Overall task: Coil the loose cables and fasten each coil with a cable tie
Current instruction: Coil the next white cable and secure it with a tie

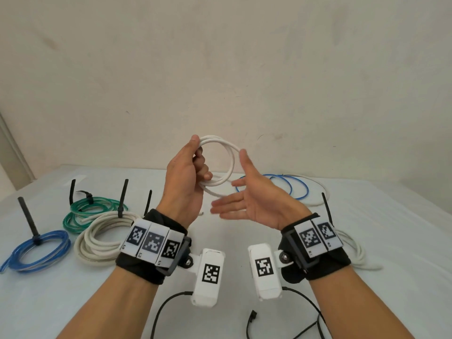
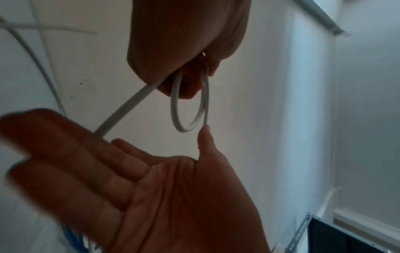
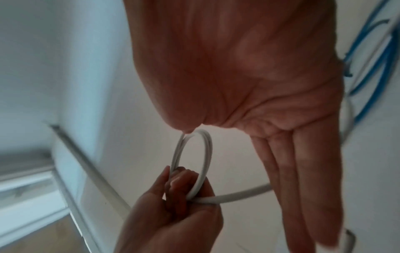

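My left hand (image 1: 199, 157) is raised above the table and grips a thin white cable (image 1: 221, 143) wound into a small coil of a few loops. Its fingers curl through the coil (image 2: 190, 109) at the left side. My right hand (image 1: 234, 194) is open beside it, palm facing left and fingers straight. Only its thumb tip (image 2: 204, 135) touches the coil's right edge (image 3: 206, 154). A loose tail of the cable (image 3: 238, 195) runs from my left fist behind the right fingers.
On the white table (image 1: 73, 302) to the left lie a blue coil (image 1: 39, 250), a green coil (image 1: 88, 211) and a thick cream coil (image 1: 97, 238), each with a black tie sticking up. A loose blue cable (image 1: 291, 187) and a white cable (image 1: 357, 250) lie on the right.
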`<control>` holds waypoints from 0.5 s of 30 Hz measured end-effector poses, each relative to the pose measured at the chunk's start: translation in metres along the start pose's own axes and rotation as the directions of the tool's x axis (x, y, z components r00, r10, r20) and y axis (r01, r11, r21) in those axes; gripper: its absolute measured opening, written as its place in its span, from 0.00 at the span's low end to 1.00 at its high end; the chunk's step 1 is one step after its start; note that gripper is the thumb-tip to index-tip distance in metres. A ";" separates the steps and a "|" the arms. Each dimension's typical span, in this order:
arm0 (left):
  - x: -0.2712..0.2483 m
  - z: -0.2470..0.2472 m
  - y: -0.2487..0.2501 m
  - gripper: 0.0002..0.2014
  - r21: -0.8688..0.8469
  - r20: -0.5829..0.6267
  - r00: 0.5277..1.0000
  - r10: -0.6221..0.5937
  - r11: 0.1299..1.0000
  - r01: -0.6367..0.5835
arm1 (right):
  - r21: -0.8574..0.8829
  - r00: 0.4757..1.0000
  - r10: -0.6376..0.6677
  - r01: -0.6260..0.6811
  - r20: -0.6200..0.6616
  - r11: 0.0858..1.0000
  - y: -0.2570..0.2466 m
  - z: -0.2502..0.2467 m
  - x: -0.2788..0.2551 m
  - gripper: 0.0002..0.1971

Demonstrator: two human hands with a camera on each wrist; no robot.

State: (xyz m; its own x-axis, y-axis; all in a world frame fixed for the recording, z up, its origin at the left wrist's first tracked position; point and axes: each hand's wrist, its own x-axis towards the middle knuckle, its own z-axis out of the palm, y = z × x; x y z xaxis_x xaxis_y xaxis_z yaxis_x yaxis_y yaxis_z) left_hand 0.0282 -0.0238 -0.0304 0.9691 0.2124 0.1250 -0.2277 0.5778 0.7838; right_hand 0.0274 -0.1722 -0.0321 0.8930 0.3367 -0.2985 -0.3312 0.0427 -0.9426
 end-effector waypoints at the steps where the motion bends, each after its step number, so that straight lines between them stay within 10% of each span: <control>1: 0.000 0.000 0.000 0.16 0.039 0.004 1.000 -0.003 0.999 0.003 | 0.079 0.997 -0.040 0.044 -0.060 0.996 -0.002 -0.003 0.003 0.51; 10: 0.001 -0.005 -0.006 0.16 0.280 0.031 0.993 -0.110 0.955 0.097 | 0.003 0.947 -0.240 0.246 -0.215 0.969 -0.013 -0.026 0.003 0.18; 15: -0.002 -0.005 -0.003 0.16 0.359 0.115 0.962 -0.246 0.914 0.191 | -0.231 0.900 -0.332 0.272 -0.284 0.934 -0.014 -0.026 0.001 0.20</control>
State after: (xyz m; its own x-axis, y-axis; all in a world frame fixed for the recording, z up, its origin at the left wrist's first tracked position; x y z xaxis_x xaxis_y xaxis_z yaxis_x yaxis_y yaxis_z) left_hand 0.0260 -0.0221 -0.0360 0.9996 -0.0287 -0.0025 0.0106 0.2853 0.9584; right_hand 0.0414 -0.1972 -0.0230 0.9998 0.0217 0.0018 0.0037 -0.0856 -0.9963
